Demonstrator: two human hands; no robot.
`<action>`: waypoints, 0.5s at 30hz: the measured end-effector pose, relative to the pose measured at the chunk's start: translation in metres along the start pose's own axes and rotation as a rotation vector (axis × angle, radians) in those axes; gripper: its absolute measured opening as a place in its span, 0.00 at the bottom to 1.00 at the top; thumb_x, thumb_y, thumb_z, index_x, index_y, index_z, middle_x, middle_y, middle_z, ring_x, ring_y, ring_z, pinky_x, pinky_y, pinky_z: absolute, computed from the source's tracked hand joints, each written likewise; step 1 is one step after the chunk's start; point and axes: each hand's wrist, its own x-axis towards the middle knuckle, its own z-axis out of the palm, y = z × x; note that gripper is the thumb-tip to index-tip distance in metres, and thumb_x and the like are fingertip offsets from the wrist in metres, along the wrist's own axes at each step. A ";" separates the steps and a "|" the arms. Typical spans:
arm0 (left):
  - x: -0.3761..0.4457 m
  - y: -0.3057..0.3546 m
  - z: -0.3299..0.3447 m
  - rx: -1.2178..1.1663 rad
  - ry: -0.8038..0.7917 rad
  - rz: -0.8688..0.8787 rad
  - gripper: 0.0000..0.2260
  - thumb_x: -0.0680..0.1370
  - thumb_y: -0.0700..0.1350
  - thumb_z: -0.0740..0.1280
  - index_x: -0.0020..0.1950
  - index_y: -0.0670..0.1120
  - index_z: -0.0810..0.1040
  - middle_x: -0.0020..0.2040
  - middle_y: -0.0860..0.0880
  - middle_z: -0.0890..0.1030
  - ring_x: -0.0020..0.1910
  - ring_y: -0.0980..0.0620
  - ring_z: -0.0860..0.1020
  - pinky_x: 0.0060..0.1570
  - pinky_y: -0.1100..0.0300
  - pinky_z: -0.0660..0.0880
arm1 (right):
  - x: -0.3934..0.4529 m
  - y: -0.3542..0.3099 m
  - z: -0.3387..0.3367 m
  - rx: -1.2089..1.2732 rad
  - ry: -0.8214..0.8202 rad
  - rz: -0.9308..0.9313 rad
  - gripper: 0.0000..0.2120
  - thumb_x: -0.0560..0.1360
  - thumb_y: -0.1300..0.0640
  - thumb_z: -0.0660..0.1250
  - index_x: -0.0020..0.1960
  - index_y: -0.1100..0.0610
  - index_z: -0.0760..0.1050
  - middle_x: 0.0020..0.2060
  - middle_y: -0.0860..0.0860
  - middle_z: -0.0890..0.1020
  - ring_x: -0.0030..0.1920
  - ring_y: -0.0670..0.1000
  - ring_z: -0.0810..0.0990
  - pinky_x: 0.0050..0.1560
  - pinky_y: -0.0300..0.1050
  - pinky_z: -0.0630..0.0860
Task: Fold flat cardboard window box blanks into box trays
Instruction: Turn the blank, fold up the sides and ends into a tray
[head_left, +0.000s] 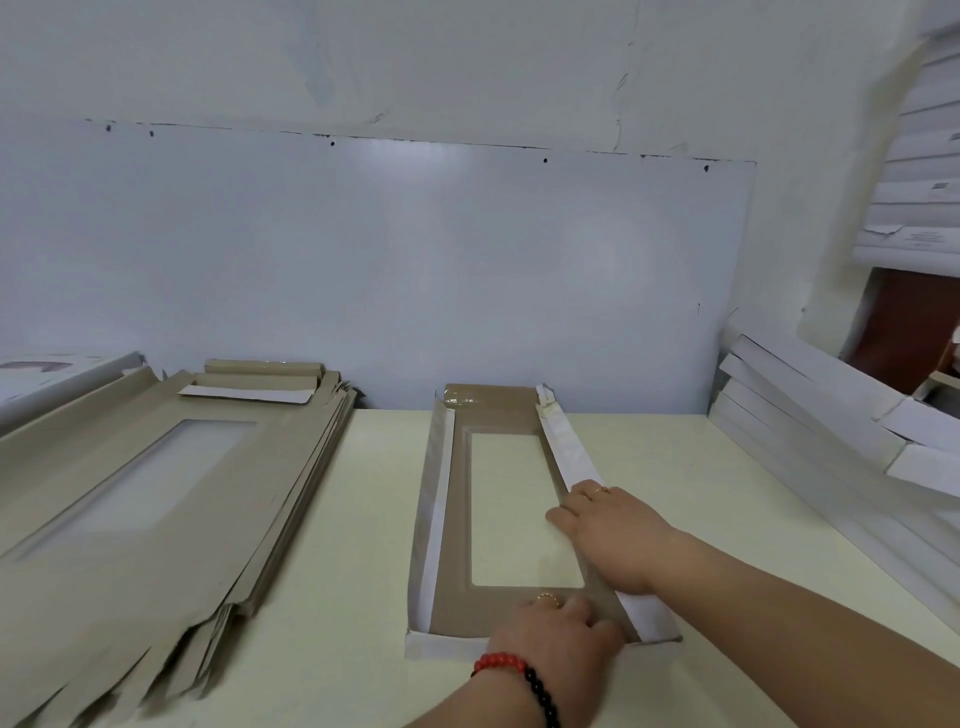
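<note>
A person works a cardboard box blank (498, 519) lying lengthwise in the middle of a pale table (363, 545); its brown face is up, a clear window cut through the centre, and its long side flaps are folded up so their white undersides show; the near end flap also stands up as a low white wall. The right hand (613, 535) lies flat on the blank's right side flap, fingers straight and together, pressing the flap inward beside the window; a ring shows on one finger. The left hand (561, 634) rests on the blank's near right corner, fingers bent down onto the brown panel just below the window; whether they pinch anything cannot be told; a red-and-black bead bracelet (514, 675) circles that wrist. Left of the blank, well apart, a stack of flat blanks (156, 499) lies fanned out; right of the blank, white folded trays (831, 426) lean in a pile against the wall.
</note>
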 end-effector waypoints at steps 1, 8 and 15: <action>0.000 0.000 0.001 0.007 -0.005 -0.010 0.15 0.79 0.42 0.58 0.67 0.46 0.69 0.65 0.39 0.69 0.59 0.34 0.70 0.57 0.43 0.69 | -0.003 -0.004 -0.003 0.064 -0.019 0.057 0.22 0.75 0.64 0.57 0.69 0.56 0.64 0.63 0.55 0.71 0.64 0.58 0.68 0.58 0.50 0.69; -0.002 0.001 -0.027 -0.011 -0.138 -0.023 0.19 0.80 0.41 0.57 0.72 0.48 0.68 0.69 0.42 0.70 0.65 0.41 0.71 0.62 0.50 0.67 | -0.046 -0.036 -0.016 0.553 -0.020 0.078 0.11 0.82 0.56 0.53 0.58 0.54 0.73 0.55 0.51 0.78 0.53 0.57 0.76 0.53 0.51 0.74; -0.040 -0.066 -0.068 0.115 -0.299 0.051 0.17 0.72 0.52 0.69 0.61 0.56 0.74 0.56 0.50 0.76 0.56 0.48 0.73 0.60 0.55 0.69 | -0.078 -0.051 -0.026 0.796 -0.050 0.000 0.13 0.74 0.41 0.58 0.56 0.45 0.70 0.45 0.37 0.74 0.51 0.44 0.74 0.47 0.41 0.70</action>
